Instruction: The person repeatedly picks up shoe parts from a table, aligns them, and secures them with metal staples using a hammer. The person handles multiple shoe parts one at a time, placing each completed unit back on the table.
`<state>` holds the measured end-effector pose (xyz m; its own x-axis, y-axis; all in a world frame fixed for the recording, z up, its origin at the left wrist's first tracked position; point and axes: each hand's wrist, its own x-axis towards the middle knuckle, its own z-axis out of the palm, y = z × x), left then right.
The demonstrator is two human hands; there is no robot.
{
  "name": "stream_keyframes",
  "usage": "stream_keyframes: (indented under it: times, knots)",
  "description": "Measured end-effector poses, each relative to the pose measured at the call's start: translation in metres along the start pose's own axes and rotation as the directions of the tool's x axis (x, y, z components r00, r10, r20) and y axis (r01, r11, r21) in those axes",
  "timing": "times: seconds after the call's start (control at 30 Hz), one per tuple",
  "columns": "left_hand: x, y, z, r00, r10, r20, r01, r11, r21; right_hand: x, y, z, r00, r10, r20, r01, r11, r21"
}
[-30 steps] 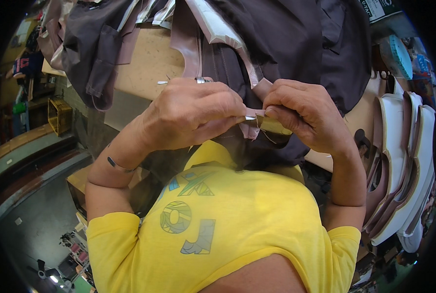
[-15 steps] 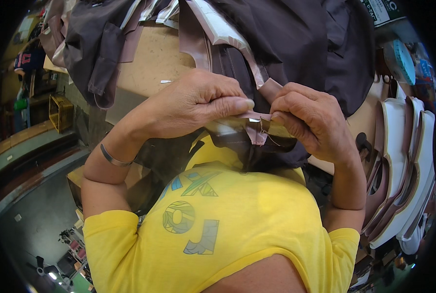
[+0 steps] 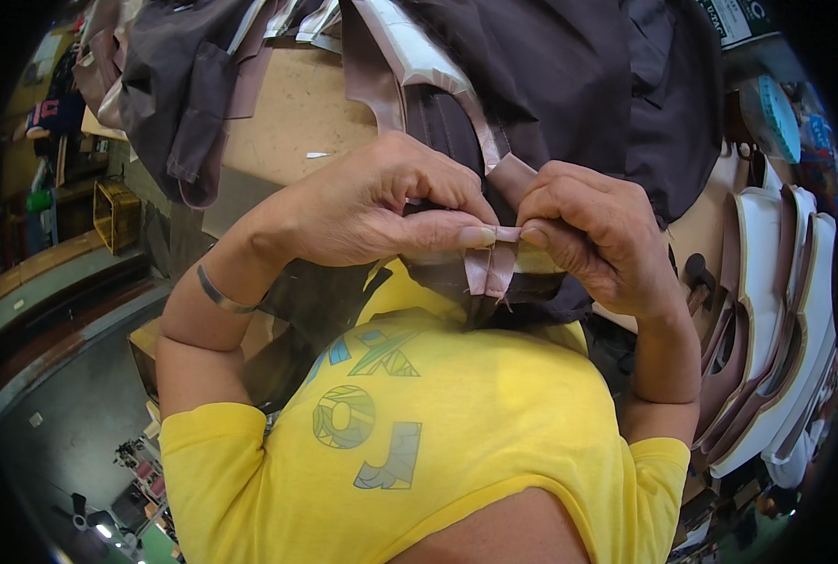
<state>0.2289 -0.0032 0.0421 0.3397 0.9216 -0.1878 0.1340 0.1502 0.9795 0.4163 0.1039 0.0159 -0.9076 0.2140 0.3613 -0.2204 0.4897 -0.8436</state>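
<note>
At far left of the frame sits a yellow crate (image 3: 115,216); at upper left, dark brown fabric (image 3: 170,113) drapes over the table edge. Just above centre, the left hand (image 3: 381,202) pinches a pink fabric strip (image 3: 479,271) between thumb and forefinger, its two frayed ends hanging below. Right of it, the right hand (image 3: 588,230) pinches the same strip, thumb on top. The step appears to be spreading the strip's join flat; the next move likely calls for level, even tension from both pinches. At the right edge hang white-faced curved panels (image 3: 757,244).

Pink strip (image 3: 503,273), dark brown fabric (image 3: 560,85), yellow shirt (image 3: 494,414)
</note>
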Motion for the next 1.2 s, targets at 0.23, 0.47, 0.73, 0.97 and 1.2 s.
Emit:
stream_keyframes:
  times: [0.23, 0.47, 0.73, 0.97, 1.2]
  knots:
    - [0.003, 0.001, 0.003, 0.997, 0.079, -0.02, -0.073, 0.972, 0.222, 0.002, -0.002, 0.004, 0.973, 0.216, 0.08, -0.229, 0.949, 0.219]
    - [0.0, -0.006, 0.001, 0.999, -0.018, -0.051, 0.03, 0.964, 0.263, -0.006, 0.005, 0.007, 0.981, 0.191, 0.047, -0.194, 0.978, 0.079]
    - [0.002, -0.005, 0.0, 0.997, 0.083, 0.004, -0.078, 0.921, 0.382, -0.006, -0.015, 0.011, 0.987, 0.118, 0.106, -0.115, 0.993, -0.032]
    - [0.012, -0.075, -0.031, 0.963, 0.206, -0.172, 0.09, 0.356, 0.93, -0.016, -0.037, 0.022, 0.991, 0.038, 0.13, -0.027, 0.996, -0.086]
    - [0.036, -0.117, -0.05, 0.817, 0.358, -0.453, 0.031, 0.757, 0.653, -0.024, -0.05, 0.029, 0.984, -0.014, 0.179, 0.046, 0.984, -0.174]
